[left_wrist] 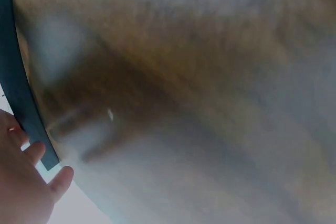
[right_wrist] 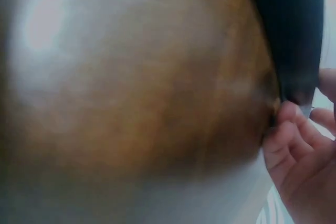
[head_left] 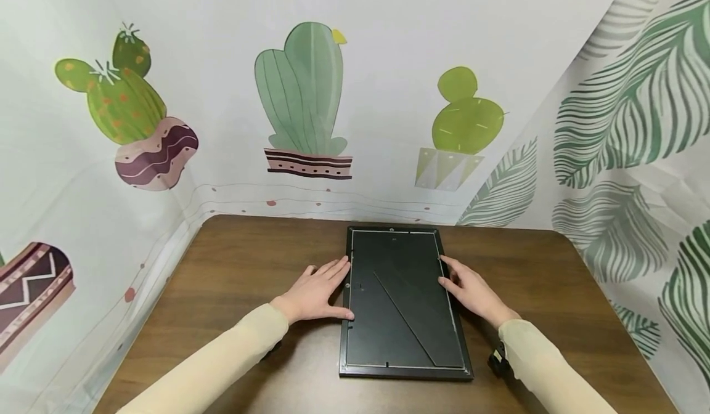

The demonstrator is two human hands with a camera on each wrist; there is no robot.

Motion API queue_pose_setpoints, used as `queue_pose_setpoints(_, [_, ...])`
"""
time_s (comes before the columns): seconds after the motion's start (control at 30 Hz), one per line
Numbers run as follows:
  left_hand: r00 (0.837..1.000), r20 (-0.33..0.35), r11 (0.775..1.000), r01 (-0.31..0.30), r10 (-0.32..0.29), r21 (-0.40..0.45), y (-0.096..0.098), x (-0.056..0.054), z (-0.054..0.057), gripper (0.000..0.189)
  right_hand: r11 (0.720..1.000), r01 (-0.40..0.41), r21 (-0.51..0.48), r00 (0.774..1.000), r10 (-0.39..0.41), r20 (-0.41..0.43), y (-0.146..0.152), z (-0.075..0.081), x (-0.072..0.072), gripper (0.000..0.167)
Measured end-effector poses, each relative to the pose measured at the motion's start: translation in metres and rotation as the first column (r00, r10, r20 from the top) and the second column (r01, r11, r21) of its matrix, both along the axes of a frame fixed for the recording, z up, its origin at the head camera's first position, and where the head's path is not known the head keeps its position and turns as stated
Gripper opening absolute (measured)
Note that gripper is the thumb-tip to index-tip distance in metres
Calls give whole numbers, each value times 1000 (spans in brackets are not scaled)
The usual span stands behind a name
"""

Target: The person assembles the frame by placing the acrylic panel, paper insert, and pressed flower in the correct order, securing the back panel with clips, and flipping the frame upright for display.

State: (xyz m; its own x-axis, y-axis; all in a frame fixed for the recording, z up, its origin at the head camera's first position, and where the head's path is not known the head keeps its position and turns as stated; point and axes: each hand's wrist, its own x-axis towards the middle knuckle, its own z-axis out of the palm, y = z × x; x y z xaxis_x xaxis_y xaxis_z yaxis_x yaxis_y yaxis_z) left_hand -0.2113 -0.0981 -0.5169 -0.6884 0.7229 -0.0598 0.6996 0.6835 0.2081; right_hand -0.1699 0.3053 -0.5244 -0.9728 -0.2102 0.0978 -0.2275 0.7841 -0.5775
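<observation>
A black picture frame (head_left: 402,328) lies face down on the brown wooden table, its backing board and slanted stand outline showing. Along its left side rests my left hand (head_left: 315,292), fingers straight against the edge and thumb spread out at the border. My right hand (head_left: 471,288) grips the opposite edge, thumb over the border. In the right wrist view, curled fingertips (right_wrist: 286,132) of that hand meet the dark frame side (right_wrist: 291,35). The left wrist view has the frame's edge (left_wrist: 21,77) beside the left hand (left_wrist: 26,187).
The wooden table (head_left: 249,247) extends on both sides of the frame and reflects light at its front. Behind it hangs a white wall covering (head_left: 388,124) printed with cacti and leaves. A small black device (head_left: 498,361) sits at the right wrist.
</observation>
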Motion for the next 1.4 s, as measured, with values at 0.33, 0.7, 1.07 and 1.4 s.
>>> queue_pose_setpoints(0.33, [1000,17,1000,-5,5,13,1,0,1,114,996,23,82,998,-18,-65,-1,0,5,52])
queue_pose_setpoints(0.7, [1000,8,999,12,-12,30,2,-1,-2,114,965,19,262,984,28,-177,-6,1,4,46])
queue_pose_setpoints(1.07, [1000,1,1000,15,-15,8,0,-2,7,114,921,17,389,971,78,-227,-17,11,2,44])
queue_pose_setpoints(1.4, [1000,29,1000,-2,1,12,1,1,5,113,907,9,421,970,94,-224,-18,13,4,44])
